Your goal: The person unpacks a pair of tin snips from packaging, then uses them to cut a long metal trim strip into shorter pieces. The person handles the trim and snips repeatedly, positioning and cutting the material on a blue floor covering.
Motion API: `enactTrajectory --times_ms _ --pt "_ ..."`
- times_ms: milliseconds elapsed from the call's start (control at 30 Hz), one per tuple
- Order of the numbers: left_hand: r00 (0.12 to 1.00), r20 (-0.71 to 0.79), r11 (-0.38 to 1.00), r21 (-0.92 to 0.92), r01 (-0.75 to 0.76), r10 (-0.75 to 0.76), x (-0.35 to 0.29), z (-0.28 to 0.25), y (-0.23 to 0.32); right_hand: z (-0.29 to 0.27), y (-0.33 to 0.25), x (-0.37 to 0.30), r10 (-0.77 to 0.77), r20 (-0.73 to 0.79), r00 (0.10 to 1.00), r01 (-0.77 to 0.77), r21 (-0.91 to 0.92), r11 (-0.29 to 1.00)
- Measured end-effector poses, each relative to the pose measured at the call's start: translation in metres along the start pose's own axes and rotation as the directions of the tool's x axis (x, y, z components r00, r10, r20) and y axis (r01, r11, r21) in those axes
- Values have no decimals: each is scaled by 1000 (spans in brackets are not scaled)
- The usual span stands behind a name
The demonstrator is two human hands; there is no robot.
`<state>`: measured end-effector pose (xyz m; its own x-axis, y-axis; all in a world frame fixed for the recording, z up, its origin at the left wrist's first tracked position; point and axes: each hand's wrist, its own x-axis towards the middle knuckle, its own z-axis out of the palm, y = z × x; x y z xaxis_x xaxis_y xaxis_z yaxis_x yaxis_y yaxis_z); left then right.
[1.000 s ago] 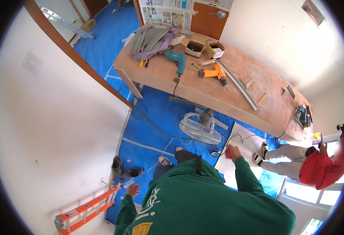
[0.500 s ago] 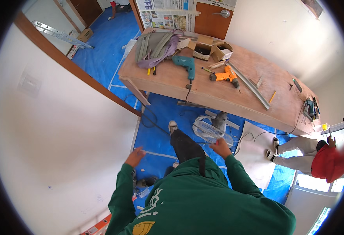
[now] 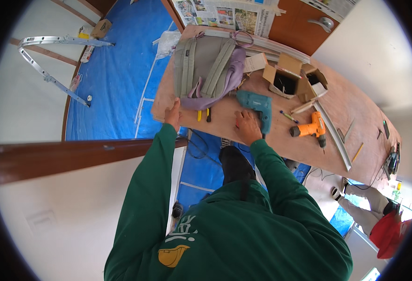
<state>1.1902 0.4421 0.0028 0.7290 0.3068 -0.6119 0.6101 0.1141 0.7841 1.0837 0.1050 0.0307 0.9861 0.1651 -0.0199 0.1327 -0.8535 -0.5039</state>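
Note:
At the table's left end my left hand (image 3: 172, 115) is open, fingers stretched out beside the lower corner of a grey and lilac backpack (image 3: 210, 70). My right hand (image 3: 248, 129) is over the near edge of the wooden table (image 3: 281, 136), its fingers curled, just left of a teal corded drill (image 3: 259, 105). A small red bit shows at its fingers; what it is cannot be made out. Between my hands lie a yellow-handled tool (image 3: 200, 115) and a black-handled one (image 3: 209, 115). An orange cordless drill (image 3: 311, 129) lies farther right.
Open cardboard boxes (image 3: 283, 79) stand behind the drills, with a long metal profile (image 3: 334, 138) to their right. A doorframe (image 3: 89, 157) runs along my left. A ladder (image 3: 51, 79) stands on blue sheeting (image 3: 117, 65). At the right is a person in red (image 3: 386, 236).
I have come closer to the table. Both hands have moved forward from beside my body to its near edge, the left near the backpack, the right near the teal drill.

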Motion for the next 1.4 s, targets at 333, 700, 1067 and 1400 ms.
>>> enactTrajectory --times_ms 333,700,1067,1400 --pt "877 477 913 -379 153 50 25 131 212 8 30 13 14 2 1000 -13 -126 992" --pt "768 609 865 -477 156 197 -8 245 316 -33 -21 44 213 188 959 -190 -134 973" --pt "106 904 757 407 -511 -415 -104 217 222 132 -110 121 457 52 888 -453 -65 889" --pt "959 113 928 246 -280 259 48 -43 96 28 -145 78 28 622 783 -622 778 89"
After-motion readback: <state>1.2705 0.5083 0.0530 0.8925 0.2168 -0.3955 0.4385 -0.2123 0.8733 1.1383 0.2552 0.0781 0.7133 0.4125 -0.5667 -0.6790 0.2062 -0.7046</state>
